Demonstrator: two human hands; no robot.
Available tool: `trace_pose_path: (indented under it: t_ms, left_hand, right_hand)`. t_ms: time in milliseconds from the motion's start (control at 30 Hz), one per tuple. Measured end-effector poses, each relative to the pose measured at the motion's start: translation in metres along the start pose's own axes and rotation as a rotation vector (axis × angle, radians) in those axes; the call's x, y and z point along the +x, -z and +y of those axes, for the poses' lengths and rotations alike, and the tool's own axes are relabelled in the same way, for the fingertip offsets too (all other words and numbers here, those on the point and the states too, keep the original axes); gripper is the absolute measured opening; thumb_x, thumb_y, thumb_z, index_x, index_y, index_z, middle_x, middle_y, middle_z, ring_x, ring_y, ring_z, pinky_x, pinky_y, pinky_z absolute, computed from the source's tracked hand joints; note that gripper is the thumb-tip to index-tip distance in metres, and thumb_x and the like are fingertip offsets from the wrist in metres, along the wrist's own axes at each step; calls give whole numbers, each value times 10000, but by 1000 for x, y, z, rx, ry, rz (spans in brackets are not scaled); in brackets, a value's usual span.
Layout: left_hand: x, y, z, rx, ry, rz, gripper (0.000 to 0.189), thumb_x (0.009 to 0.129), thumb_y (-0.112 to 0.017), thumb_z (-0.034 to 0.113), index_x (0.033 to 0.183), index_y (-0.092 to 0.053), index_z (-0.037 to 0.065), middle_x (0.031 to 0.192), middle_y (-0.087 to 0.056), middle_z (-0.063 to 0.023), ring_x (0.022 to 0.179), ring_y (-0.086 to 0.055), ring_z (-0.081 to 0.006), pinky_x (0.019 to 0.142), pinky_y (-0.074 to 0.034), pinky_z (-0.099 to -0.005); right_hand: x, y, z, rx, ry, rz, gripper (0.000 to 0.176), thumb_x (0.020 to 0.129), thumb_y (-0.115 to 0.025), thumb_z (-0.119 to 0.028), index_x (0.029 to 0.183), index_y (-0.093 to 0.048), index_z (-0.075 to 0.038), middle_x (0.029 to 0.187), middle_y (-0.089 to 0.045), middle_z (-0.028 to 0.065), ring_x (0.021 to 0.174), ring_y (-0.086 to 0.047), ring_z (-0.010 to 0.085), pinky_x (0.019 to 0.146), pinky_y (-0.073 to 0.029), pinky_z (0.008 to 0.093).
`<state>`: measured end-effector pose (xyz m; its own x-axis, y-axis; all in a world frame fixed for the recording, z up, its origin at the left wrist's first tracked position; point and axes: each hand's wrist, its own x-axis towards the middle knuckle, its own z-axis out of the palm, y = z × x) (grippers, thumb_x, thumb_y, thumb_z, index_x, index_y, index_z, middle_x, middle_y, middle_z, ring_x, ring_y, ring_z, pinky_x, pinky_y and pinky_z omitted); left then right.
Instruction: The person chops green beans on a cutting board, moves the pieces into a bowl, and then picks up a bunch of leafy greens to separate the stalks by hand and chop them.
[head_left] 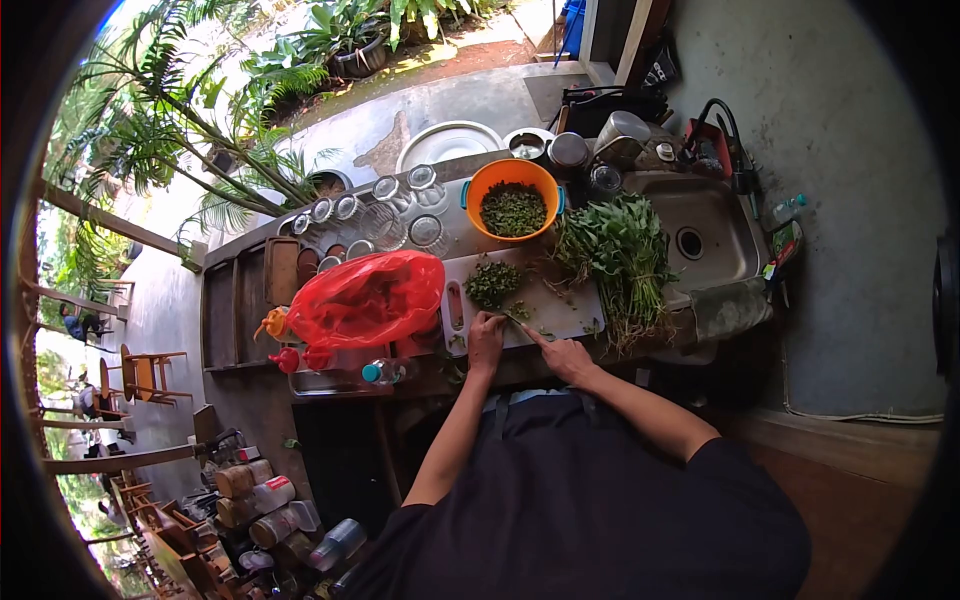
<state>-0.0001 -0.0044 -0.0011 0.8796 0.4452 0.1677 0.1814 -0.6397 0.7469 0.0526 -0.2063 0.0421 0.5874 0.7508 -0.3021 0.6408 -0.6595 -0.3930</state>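
Note:
My left hand point(487, 338) presses down on a few green stems at the near edge of a white cutting board point(570, 305). Just to the right, my right hand point(562, 353) grips a knife point(522, 325), index finger along the blade, which points at the stems. A pile of chopped greens point(492, 282) lies on the board beyond my left hand. An orange colander point(475, 190) further back holds more chopped greens. A big bunch of uncut leafy greens point(618, 255) lies across the board's right end.
A steel sink point(715, 215) lies right of the greens, with a tap and pots behind it. A red plastic bag point(370, 295) sits left of the board, a bottle point(385, 372) lies near it, and several upturned glasses point(400, 210) stand behind. Garden plants lie beyond the counter.

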Motion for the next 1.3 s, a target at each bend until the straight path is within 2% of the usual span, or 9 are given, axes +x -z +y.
trace_pose_path:
  t_ms: [400,700,800,967,1167,1233,1300]
  left_hand:
    - [-3,-3,-7,36,-29,8,116,829,-676,59,918,-749,48,911,-655,-118,911,-642,-309,796,-520,-401]
    - [-2,-4,-9,46,-54,6,110,826,-671,58,912,-737,41,923,-651,-117,925,-632,-312,808,-519,-402]
    - [-2,-2,-7,53,-71,7,107,825,-670,57,908,-734,35,922,-650,-118,922,-631,-314,811,-518,-401]
    - [0,0,-5,46,-65,-2,112,825,-666,53,912,-734,32,921,-649,-120,920,-630,-314,812,-518,-401]
    - [-3,1,0,33,-82,21,102,827,-667,62,900,-736,46,923,-649,-116,910,-631,-309,799,-516,-400]
    - [-3,5,7,142,-21,35,90,823,-674,67,887,-737,65,907,-652,-105,902,-632,-303,783,-512,-402]
    - [-2,3,3,100,-21,46,85,823,-678,75,883,-738,74,896,-653,-98,898,-631,-302,779,-511,-402]
  right_hand:
    - [-10,27,-16,-15,-45,-67,730,941,-496,-183,1563,-157,-359,784,-665,213,732,-663,412,718,-535,534]
    - [6,35,-23,-57,-23,-94,655,937,-453,-146,1542,-276,-321,831,-676,209,761,-668,408,743,-533,528]
    - [6,34,-26,-32,-57,-123,689,926,-460,-136,1553,-243,-320,829,-680,206,768,-674,400,744,-534,528]
    - [-1,13,-16,-57,-14,-62,798,906,-462,-99,1576,-94,-328,775,-679,204,699,-678,388,681,-544,525]
    - [2,-9,-3,-55,-2,-22,824,901,-465,-94,1576,-58,-334,759,-676,190,668,-674,379,670,-549,523]
    - [1,-13,0,-46,11,-3,820,904,-465,-98,1576,-60,-337,749,-672,186,663,-671,379,668,-548,522]
    - [-3,-11,0,-38,26,15,815,907,-466,-103,1575,-63,-341,740,-668,183,659,-668,379,666,-548,520]
